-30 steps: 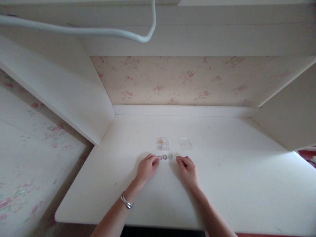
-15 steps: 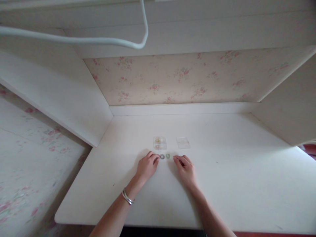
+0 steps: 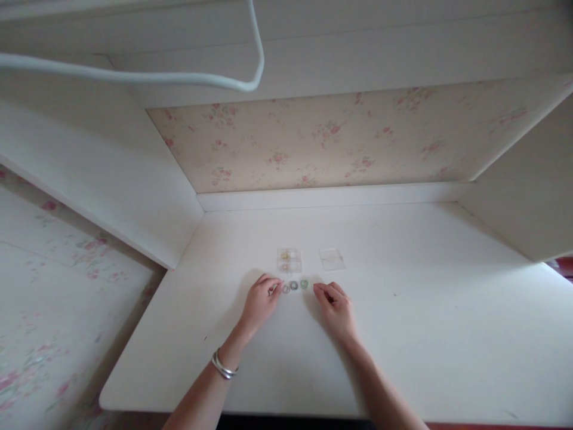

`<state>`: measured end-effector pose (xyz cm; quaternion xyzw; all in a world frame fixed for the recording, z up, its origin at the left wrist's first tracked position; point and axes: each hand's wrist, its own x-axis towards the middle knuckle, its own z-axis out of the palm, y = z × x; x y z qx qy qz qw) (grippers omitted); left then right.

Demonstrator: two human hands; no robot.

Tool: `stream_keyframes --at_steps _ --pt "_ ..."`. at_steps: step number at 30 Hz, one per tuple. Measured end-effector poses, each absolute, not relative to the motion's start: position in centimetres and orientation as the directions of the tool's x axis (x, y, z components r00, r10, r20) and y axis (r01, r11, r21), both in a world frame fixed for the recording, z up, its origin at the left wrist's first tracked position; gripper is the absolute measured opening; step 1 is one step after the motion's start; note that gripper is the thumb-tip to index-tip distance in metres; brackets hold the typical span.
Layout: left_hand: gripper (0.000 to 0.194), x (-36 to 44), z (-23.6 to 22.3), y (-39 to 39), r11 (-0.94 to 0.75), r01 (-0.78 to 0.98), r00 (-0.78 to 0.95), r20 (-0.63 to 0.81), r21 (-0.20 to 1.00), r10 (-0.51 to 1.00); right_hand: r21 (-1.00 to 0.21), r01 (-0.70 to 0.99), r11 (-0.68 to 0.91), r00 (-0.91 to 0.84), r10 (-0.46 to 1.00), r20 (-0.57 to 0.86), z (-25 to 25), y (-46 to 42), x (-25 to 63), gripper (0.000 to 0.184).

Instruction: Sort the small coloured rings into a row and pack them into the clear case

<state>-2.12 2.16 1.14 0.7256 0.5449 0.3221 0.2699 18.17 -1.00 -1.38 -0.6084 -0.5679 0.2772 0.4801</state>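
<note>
Three small rings lie in a row on the white desk (image 3: 403, 334): a pale one (image 3: 285, 289), a grey one (image 3: 294, 286) and a green one (image 3: 304, 284). My left hand (image 3: 259, 301) rests just left of the row, fingers curled with the tips pinched near the pale ring; whether they hold anything is too small to make out. My right hand (image 3: 335, 307) lies just right of the green ring, fingers curled loosely, apparently with nothing in them. Behind the rings sits a small clear box (image 3: 289, 260) with small items inside, and to its right its clear lid (image 3: 332, 259).
The desk sits in an alcove with white side panels (image 3: 111, 173) and a floral back wall (image 3: 331, 140). A white cable (image 3: 147, 76) hangs across the top. A silver bracelet (image 3: 222, 366) is on my left wrist.
My left hand has pulled back a little to the left, uncovering the pale ring at the row's left end. The right hand has hardly moved. The view has shifted slightly.
</note>
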Motion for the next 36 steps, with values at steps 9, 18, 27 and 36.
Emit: stream_keyframes --at_steps 9,18,27,36 --pt "0.026 -1.1 0.8 6.2 -0.239 0.616 0.084 0.239 0.751 0.967 -0.886 0.442 0.138 0.186 0.953 0.241 -1.4 -0.9 17.8 0.036" --pt "0.024 -2.3 0.3 6.2 -0.211 0.644 0.047 0.237 0.736 0.97 -0.856 0.497 0.144 0.168 0.952 0.257 -1.7 -1.0 18.1 0.032" --pt "0.026 -4.7 -0.2 0.9 -0.118 0.581 0.023 0.129 0.805 0.991 -0.448 0.817 0.362 -0.246 0.923 0.296 0.1 -1.0 15.1 0.024" --pt "0.025 -5.0 -0.2 1.2 -0.1 0.533 0.022 0.104 0.841 0.994 -0.262 0.882 0.393 -0.344 0.915 0.212 0.7 0.5 12.9 0.023"
